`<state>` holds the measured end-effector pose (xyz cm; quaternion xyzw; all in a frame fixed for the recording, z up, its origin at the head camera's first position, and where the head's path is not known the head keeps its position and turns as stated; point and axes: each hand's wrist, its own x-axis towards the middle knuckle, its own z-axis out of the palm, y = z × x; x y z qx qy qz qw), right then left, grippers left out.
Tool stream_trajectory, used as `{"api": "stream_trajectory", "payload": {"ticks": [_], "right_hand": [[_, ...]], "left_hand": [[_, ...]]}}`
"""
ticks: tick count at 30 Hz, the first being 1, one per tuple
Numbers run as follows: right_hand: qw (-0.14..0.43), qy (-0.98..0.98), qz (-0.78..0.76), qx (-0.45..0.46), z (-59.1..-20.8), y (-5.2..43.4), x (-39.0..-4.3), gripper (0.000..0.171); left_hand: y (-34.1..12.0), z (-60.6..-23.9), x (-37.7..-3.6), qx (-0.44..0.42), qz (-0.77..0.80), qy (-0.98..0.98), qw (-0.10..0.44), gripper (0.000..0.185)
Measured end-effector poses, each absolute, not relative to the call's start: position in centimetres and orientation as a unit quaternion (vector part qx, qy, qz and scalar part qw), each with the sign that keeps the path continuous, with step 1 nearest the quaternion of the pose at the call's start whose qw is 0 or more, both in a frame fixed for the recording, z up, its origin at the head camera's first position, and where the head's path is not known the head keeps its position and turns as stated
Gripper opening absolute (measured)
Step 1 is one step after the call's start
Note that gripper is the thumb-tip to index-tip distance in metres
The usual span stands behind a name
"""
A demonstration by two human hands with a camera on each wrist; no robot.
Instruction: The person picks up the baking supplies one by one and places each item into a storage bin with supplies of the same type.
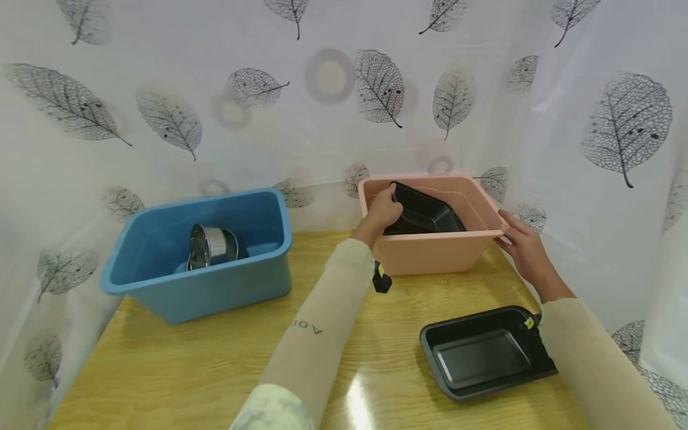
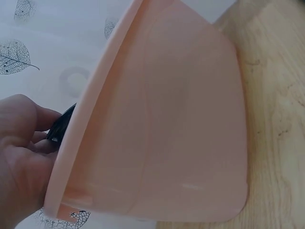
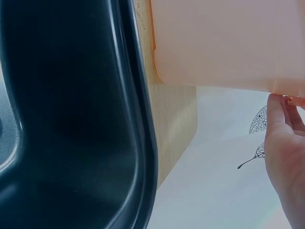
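Black tray (image 1: 424, 215) sits tilted inside the pink bin (image 1: 430, 254), lower part hidden by the bin's front wall. Left hand (image 1: 383, 209) grips the tray's upper left edge; fingertips are out of sight behind the rim. Right hand (image 1: 524, 248) rests on the bin's right rim, fingers straight, holding nothing. Hands sit well apart, one on each side of the bin. Second black tray (image 1: 484, 352) lies flat on the wooden table (image 1: 188, 370), partly covered by the right sleeve. Blue bin (image 1: 161, 286) at left holds a metal pot (image 1: 211, 246), base hidden.
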<state>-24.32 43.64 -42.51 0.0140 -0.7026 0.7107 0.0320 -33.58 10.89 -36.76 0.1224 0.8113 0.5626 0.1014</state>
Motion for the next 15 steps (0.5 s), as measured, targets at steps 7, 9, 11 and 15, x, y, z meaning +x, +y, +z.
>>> {"api": "stream_trajectory", "payload": {"ticks": [7, 9, 11, 15], "right_hand": [[0.024, -0.728, 0.686, 0.008, -42.43, 43.83, -24.24, 0.061], [0.024, -0.723, 0.690, 0.013, -42.43, 43.84, -24.20, 0.061], [0.025, -0.718, 0.696, 0.017, -42.43, 43.82, -24.17, 0.062], [0.027, -0.715, 0.698, 0.018, -42.42, 43.72, -24.16, 0.062]], "left_hand": [[11.02, -37.13, -34.10, 0.119, 0.587, 0.790, 0.128, 0.065], [11.01, -37.26, -34.33, 0.117, 0.594, 0.786, 0.125, 0.066], [10.99, -37.36, -34.47, 0.120, 0.598, 0.783, 0.119, 0.067], [10.94, -37.41, -34.53, 0.130, 0.597, 0.784, 0.112, 0.063]]}}
